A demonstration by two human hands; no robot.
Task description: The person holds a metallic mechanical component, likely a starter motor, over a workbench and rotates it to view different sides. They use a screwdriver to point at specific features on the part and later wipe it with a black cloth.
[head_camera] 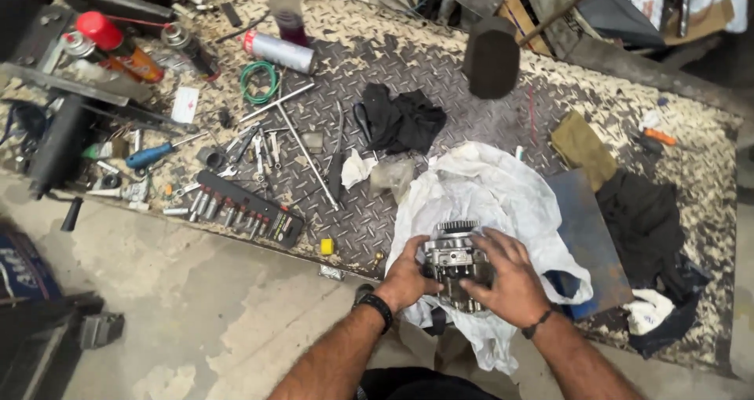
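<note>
Steel gear assembly (pixel 453 252) sits gripped between both sets of fingers: left hand (pixel 408 278) cupping its side, right hand (pixel 510 281) clasped over it, white plastic sheet (pixel 487 188) beneath.

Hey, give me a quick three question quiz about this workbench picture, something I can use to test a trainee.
1. True or false: both hands grip the metal gear assembly.
2. What lies directly under the assembly? A) white cloth B) black rag C) bare floor
3. Fill in: the socket rail lies to the ____ of the assembly in the picture.

Key
1. True: the left hand and right hand clasp it from either side.
2. A: the white cloth is spread on the checker-plate bench.
3. Left.
</note>
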